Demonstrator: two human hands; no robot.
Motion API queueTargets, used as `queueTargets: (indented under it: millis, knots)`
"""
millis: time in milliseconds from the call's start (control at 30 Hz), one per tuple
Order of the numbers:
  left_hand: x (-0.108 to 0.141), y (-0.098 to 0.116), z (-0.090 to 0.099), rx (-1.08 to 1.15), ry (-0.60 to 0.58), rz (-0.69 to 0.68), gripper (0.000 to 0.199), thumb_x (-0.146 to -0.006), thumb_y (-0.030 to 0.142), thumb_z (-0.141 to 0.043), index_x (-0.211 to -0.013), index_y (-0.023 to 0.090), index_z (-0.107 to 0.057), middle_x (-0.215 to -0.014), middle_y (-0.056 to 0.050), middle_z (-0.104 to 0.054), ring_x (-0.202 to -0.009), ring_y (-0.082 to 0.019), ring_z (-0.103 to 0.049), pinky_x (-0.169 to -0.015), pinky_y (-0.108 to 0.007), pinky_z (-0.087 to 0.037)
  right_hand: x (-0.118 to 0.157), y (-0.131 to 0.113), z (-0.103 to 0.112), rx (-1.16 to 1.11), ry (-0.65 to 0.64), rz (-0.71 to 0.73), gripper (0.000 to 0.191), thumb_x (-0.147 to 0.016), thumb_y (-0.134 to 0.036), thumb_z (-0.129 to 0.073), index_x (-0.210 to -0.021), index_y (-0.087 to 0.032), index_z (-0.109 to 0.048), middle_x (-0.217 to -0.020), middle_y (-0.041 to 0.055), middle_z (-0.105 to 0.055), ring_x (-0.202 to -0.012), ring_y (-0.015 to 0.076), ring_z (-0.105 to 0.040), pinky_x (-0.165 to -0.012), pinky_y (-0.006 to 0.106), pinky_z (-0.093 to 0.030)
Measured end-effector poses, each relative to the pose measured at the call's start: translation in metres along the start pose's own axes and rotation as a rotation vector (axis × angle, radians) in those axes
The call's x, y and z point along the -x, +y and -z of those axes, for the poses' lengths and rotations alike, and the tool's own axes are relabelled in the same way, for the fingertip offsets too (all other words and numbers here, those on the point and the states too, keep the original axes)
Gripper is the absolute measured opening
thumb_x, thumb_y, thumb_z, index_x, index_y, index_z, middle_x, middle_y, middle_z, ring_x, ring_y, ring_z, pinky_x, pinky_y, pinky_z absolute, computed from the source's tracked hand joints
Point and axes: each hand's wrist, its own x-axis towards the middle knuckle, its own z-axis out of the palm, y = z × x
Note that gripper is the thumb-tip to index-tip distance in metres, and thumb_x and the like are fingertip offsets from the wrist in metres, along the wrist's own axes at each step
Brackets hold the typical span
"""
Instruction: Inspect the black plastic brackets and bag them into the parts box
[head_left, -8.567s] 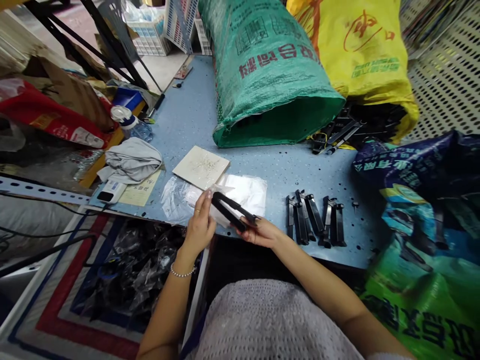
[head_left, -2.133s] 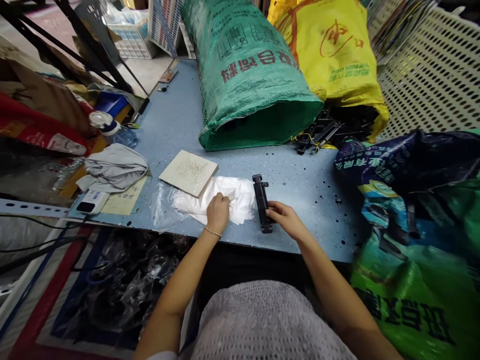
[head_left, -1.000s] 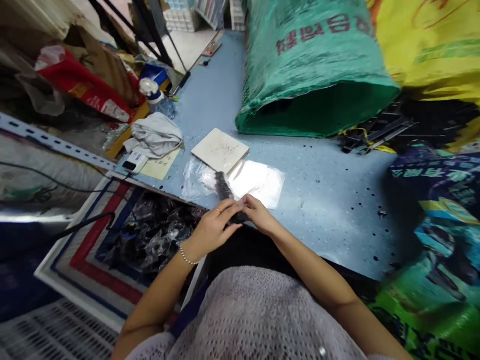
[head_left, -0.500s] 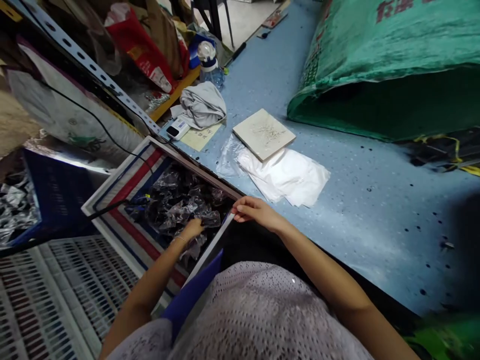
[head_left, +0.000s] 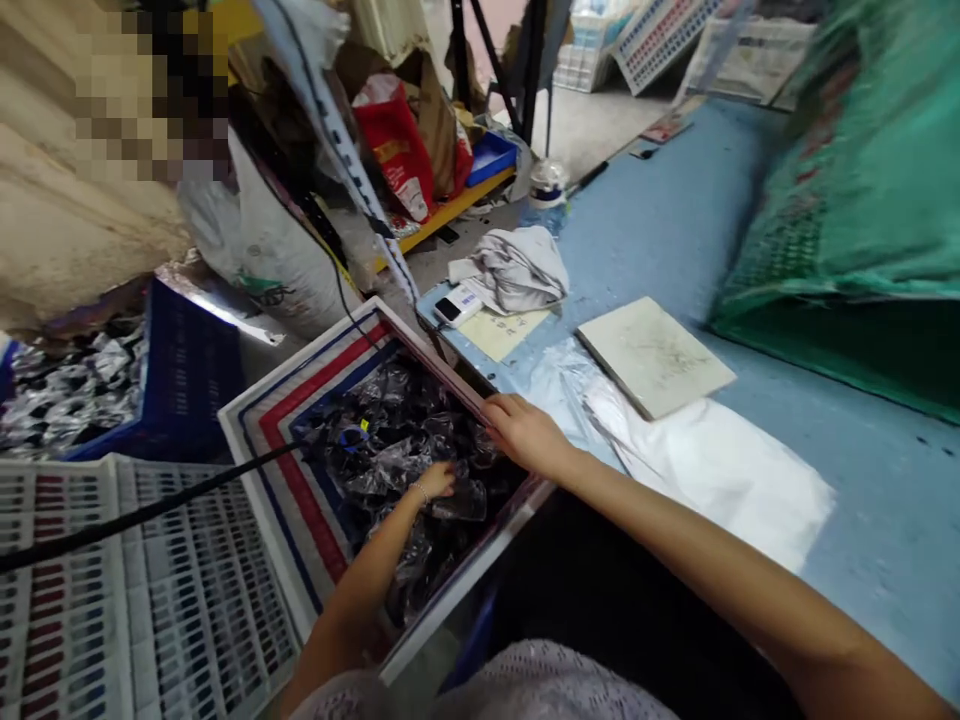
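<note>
A white-rimmed crate (head_left: 264, 385) with a red, white and blue striped lining stands at the table's edge, holding many dark pieces in clear plastic bags (head_left: 401, 465). My left hand (head_left: 437, 481) is down inside it on the bagged pieces. Its fingers look closed, with their tips hidden, and what they grip cannot be made out. At the corner beside the table, my right hand (head_left: 521, 432) has its fingers curled over the crate's rim. Its thumb side faces the bags.
On the blue table (head_left: 675, 180) lie a square board (head_left: 652, 355), white plastic bags (head_left: 720, 480), a grey cloth (head_left: 525, 268) and a small white device (head_left: 456, 306). A green sack (head_left: 870, 220) stands right. White slatted crates (head_left: 202, 570) and a blue bin (head_left: 187, 360) are left.
The view has swung left, so the crate and table appear farther right. My right hand has moved along the rim toward the table-side corner. My left hand stays among the bags.
</note>
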Motion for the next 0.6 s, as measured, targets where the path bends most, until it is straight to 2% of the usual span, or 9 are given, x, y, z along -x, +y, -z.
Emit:
queueTargets:
  millis: [100, 167, 300, 367, 433, 500, 533, 600]
  knots:
    - [-0.048, -0.008, 0.055, 0.061, 0.232, -0.010, 0.038, -0.094, 0.036, -0.059, -0.126, 0.016, -0.057, -0.125, -0.010, -0.060, -0.106, -0.022, -0.063, -0.089, -0.044, -0.055, -0.056, 0.023, -0.013, 0.282, -0.005, 0.193, 0.033, -0.095, -0.015, -0.048, -0.127, -0.013, -0.058, -0.136, 0.0176, -0.055, -0.122, 0.0320, -0.048, -0.096, 0.046, -0.043]
    - [-0.080, -0.017, 0.086, 0.078, 0.378, 0.012, 0.038, -0.094, 0.036, -0.059, -0.126, 0.017, -0.057, -0.126, -0.011, -0.060, -0.108, -0.022, -0.062, -0.091, -0.044, -0.055, -0.070, 0.040, -0.024, 0.333, -0.008, 0.219, 0.040, -0.093, -0.013, -0.050, -0.132, -0.013, -0.055, -0.139, 0.0172, -0.053, -0.125, 0.0329, -0.045, -0.097, 0.047, -0.041]
    - [-0.140, -0.042, 0.136, 0.096, 0.601, 0.114, 0.040, -0.093, 0.037, -0.061, -0.127, 0.017, -0.056, -0.128, -0.011, -0.059, -0.111, -0.024, -0.061, -0.093, -0.046, -0.054, -0.064, 0.059, -0.034, 0.323, 0.005, 0.167, 0.047, -0.088, -0.008, -0.051, -0.134, -0.017, -0.056, -0.139, 0.0158, -0.050, -0.126, 0.0330, -0.043, -0.100, 0.050, -0.040]
    - [-0.167, -0.056, 0.160, 0.102, 0.684, 0.169, 0.044, -0.093, 0.035, -0.061, -0.132, 0.015, -0.054, -0.136, -0.014, -0.054, -0.118, -0.026, -0.058, -0.097, -0.048, -0.051, -0.060, 0.062, -0.034, 0.315, 0.010, 0.162, 0.047, -0.088, -0.007, -0.050, -0.133, -0.020, -0.057, -0.137, 0.0143, -0.050, -0.124, 0.0320, -0.046, -0.099, 0.050, -0.042]
    - [-0.190, -0.069, 0.185, 0.103, 0.754, 0.213, 0.052, -0.093, 0.027, -0.058, -0.141, 0.011, -0.046, -0.150, -0.021, -0.039, -0.129, -0.031, -0.049, -0.106, -0.048, -0.044, -0.057, 0.065, -0.033, 0.317, 0.023, 0.156, 0.047, -0.088, -0.008, -0.050, -0.132, -0.024, -0.058, -0.134, 0.0129, -0.052, -0.122, 0.0311, -0.049, -0.097, 0.049, -0.044]
    - [-0.209, -0.083, 0.208, 0.098, 0.811, 0.250, 0.061, -0.092, 0.019, -0.053, -0.149, 0.006, -0.034, -0.159, -0.026, -0.022, -0.141, -0.036, -0.034, -0.114, -0.049, -0.032, -0.056, 0.068, -0.031, 0.327, 0.031, 0.157, 0.048, -0.089, -0.011, -0.051, -0.133, -0.028, -0.059, -0.131, 0.0115, -0.055, -0.119, 0.0305, -0.052, -0.095, 0.047, -0.047]
    - [-0.217, -0.089, 0.218, 0.095, 0.831, 0.268, 0.064, -0.091, 0.016, -0.051, -0.150, 0.004, -0.030, -0.159, -0.027, -0.021, -0.145, -0.037, -0.027, -0.116, -0.052, -0.026, -0.055, 0.070, -0.031, 0.336, 0.028, 0.164, 0.049, -0.088, -0.012, -0.052, -0.133, -0.030, -0.059, -0.129, 0.0107, -0.056, -0.118, 0.0302, -0.054, -0.093, 0.046, -0.049]
    - [-0.233, -0.099, 0.235, 0.091, 0.843, 0.290, 0.060, -0.090, 0.014, -0.047, -0.148, 0.004, -0.034, -0.154, -0.027, -0.034, -0.146, -0.039, -0.021, -0.116, -0.061, -0.017, -0.053, 0.072, -0.032, 0.364, 0.022, 0.185, 0.054, -0.087, -0.013, -0.054, -0.136, -0.033, -0.057, -0.125, 0.0093, -0.059, -0.114, 0.0298, -0.057, -0.089, 0.044, -0.052]
